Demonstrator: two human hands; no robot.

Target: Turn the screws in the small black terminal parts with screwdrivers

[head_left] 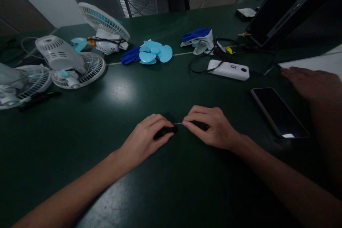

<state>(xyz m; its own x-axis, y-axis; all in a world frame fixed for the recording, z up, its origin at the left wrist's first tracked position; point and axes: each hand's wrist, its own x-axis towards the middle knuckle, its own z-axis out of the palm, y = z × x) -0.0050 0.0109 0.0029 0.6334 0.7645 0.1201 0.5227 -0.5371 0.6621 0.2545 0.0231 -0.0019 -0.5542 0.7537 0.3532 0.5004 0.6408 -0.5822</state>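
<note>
My left hand point(145, 136) rests on the dark green table point(171, 185), its fingers curled round a small black part point(164, 132). My right hand point(211, 126) lies just to the right of it, fingers pinched on a thin tool point(178, 123) with a dark handle and a slim metal tip. The tip points left and meets the black part between my two hands. What the black part is I cannot make out in the dim light.
Another person's hand point(312, 82) lies flat at the right edge, beside a dark phone point(279, 112). A white power bank point(229, 70) with cables, blue gloves point(199, 37), a light blue fan blade point(155, 52) and several taken-apart white fans point(66, 62) lie farther back.
</note>
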